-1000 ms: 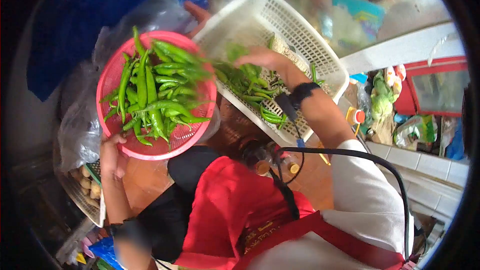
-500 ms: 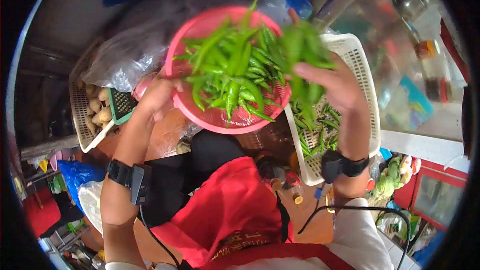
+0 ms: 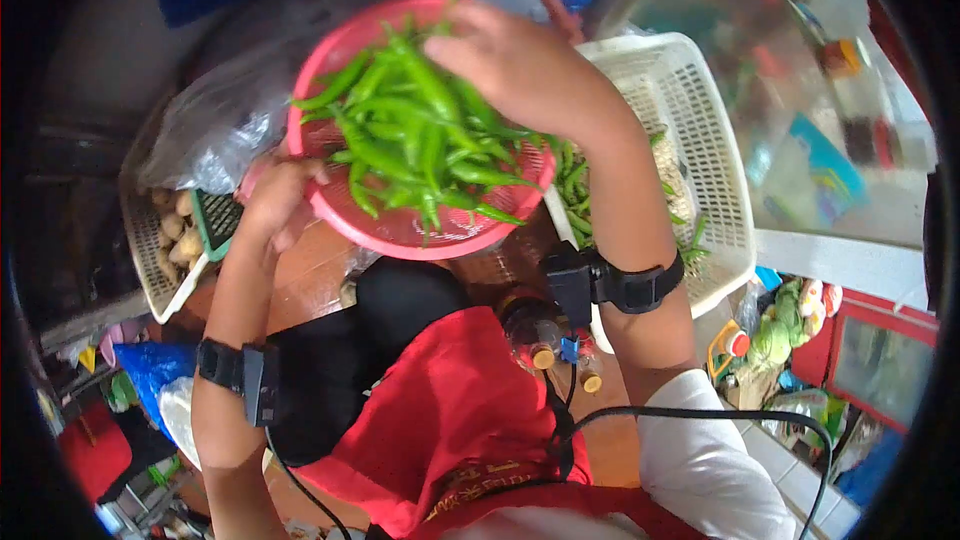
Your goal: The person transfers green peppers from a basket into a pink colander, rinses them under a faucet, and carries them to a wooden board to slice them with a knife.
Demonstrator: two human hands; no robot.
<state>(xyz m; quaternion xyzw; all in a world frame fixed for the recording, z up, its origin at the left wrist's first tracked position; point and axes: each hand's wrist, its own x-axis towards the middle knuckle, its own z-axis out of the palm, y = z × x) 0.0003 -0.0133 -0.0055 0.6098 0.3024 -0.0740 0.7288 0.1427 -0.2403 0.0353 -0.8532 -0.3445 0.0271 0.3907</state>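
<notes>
My left hand (image 3: 277, 202) is closed around the left rim of a pink plastic colander (image 3: 372, 240), which is tilted. Long green chili peppers (image 3: 415, 130) are heaped inside it, some reaching over the rim. Over the upper right of the heap is my right hand (image 3: 510, 65), palm side down and smeared by motion. Its thumb and fingers are at the peppers, but I cannot make out whether any are gripped. Below my right forearm, a white plastic basket (image 3: 712, 120) holds more green peppers, partly hidden by the arm.
A basket of potatoes (image 3: 180, 230) with a green crate (image 3: 215, 225) stands at left, beside clear plastic sheeting (image 3: 225, 130). Bottles (image 3: 540, 340) stand on the floor below the white basket. A cable (image 3: 720, 414) runs across my right sleeve.
My right hand has swung left from the white basket's side with a handful of peppers and is now over the colander's heap. My left hand keeps its hold; the view has shifted slightly.
</notes>
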